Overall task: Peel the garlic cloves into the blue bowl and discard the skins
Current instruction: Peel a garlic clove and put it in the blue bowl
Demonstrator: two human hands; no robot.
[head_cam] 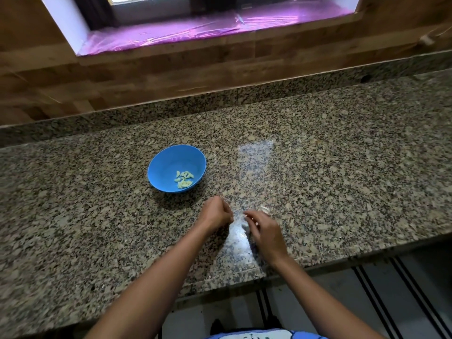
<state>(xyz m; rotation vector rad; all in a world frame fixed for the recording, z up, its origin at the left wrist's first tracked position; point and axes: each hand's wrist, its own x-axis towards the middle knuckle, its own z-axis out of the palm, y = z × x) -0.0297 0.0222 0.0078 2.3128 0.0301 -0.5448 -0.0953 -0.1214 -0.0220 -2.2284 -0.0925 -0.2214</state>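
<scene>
Hands: left hand (216, 212) curled, right hand (265, 232) half-curled; we cannot tell what they hold.
Garlic: peeled cloves (184, 179) lie in the blue bowl (166, 157); a pale piece (265, 209) sits beside our right hand.
Risk: we may lose thin skins on the speckled desk (342, 167).

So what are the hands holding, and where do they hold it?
It cannot be told. The left hand is curled, hiding anything inside. The right hand is beside a whitish garlic piece, but no clear grip shows.

head-worn view, steeply down onto countertop (318, 179)
</scene>
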